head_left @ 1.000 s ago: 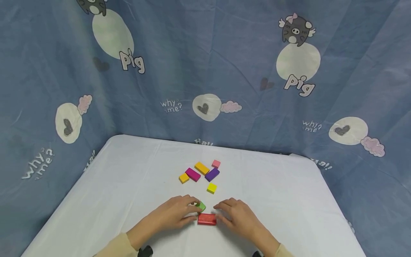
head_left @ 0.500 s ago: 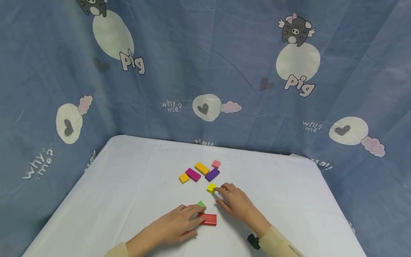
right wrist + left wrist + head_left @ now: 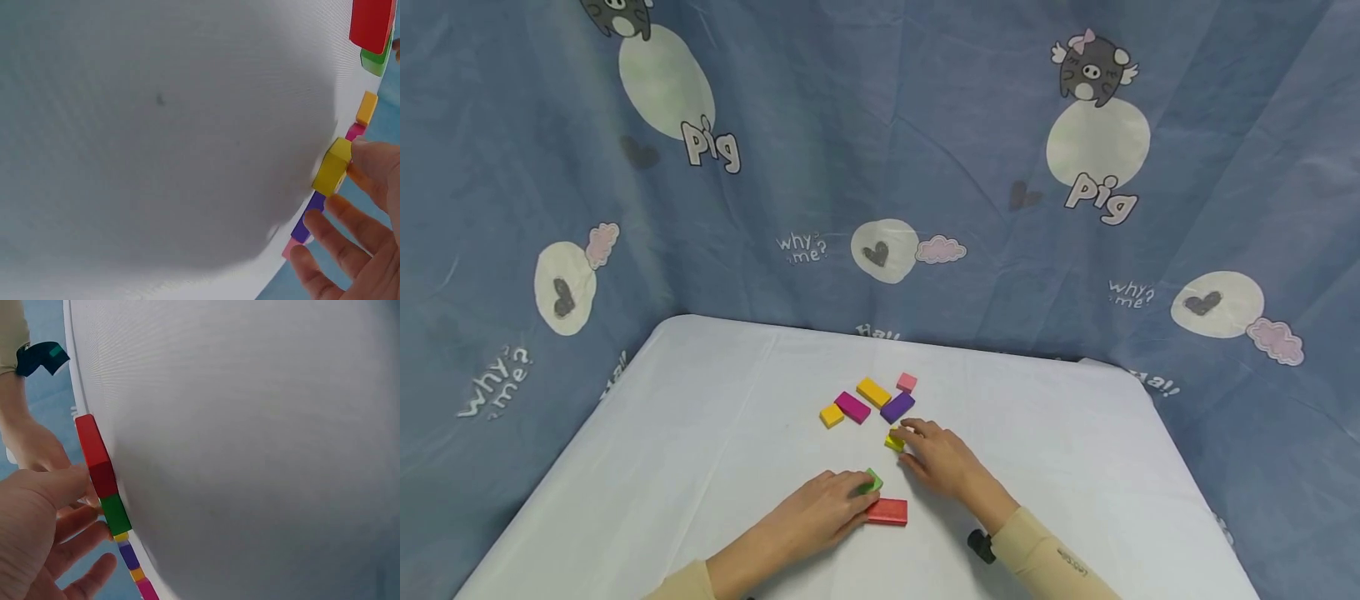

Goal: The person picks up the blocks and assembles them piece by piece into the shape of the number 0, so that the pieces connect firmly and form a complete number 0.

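On the white table, my left hand [image 3: 823, 510] lies over the left ends of a green block [image 3: 872, 481] and a red block [image 3: 887, 512]. Its thumb is beside the red block [image 3: 95, 456] in the left wrist view, and its loosely bent fingers are at the green block [image 3: 115, 514]. Farther forward, my right hand [image 3: 947, 463] has its thumb and index finger around a small yellow block [image 3: 894, 442]. In the right wrist view the thumb touches one end of the yellow block [image 3: 332, 167]; the other fingers are spread beyond it.
Behind the yellow block lie a purple block [image 3: 897, 407], a magenta block [image 3: 852, 407], a long orange block [image 3: 873, 392], a small orange block [image 3: 831, 416] and a pink block [image 3: 907, 382]. A blue printed curtain [image 3: 820, 167] hangs behind the table [image 3: 1060, 433].
My right hand has moved forward from beside the red block to the yellow block and closed its thumb and finger around it. The left hand has shifted slightly over the green and red blocks.
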Demonstrator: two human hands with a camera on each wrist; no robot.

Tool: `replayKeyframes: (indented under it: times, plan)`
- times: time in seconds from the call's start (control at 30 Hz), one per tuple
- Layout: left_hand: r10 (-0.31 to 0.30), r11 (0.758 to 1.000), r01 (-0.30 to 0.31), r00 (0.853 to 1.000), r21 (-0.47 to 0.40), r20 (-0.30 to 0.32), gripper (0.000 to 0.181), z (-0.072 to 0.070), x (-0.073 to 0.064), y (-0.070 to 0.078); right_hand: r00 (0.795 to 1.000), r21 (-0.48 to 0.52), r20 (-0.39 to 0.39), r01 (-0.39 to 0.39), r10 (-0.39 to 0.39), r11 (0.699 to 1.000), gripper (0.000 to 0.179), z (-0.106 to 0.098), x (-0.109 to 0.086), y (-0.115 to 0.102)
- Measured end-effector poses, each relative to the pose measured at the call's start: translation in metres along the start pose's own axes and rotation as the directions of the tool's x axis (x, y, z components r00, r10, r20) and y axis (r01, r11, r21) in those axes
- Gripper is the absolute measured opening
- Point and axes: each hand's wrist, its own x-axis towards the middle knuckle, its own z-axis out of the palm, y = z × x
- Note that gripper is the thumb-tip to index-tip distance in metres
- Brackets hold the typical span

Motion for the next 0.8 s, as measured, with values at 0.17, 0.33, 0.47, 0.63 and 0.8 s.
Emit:
replayKeyframes:
  times: [0.17,0.33,0.47,0.63,0.8]
  plan:
    - [0.021,0.999,-0.021,1.000,0.033,0.002,0.030,0.0019,0.0002,0.0005,1.000,-0.031,0.007,0.007,-0.007,0.999,0.038,-0.0001,-0.0012,-0.0001]
    - [0.021,0.999,-0.022,1.000,0.031,0.009,0.029,0.0019,0.0010,0.0001,1.000,-0.027,-0.007,0.013,-0.014,1.000,0.035,-0.0015,-0.0019,0.0002]
    - [0.028,0.999,-0.028,1.000,0.029,0.006,0.029,0.0014,0.0017,-0.0003,0.999,-0.007,-0.009,0.054,-0.054,0.999,0.034,-0.0023,-0.0026,0.0016]
    - [0.037,0.999,-0.037,0.999,0.020,0.006,0.032,0.0010,0.0010,0.0002,0.997,0.011,0.010,0.077,-0.077,0.997,0.033,-0.0022,-0.0055,0.0035]
    - [0.042,0.999,-0.042,0.999,0.027,0.008,0.033,0.0007,0.0011,-0.0001,0.996,-0.001,0.037,0.076,-0.076,0.997,0.034,-0.0047,-0.0072,0.0022]
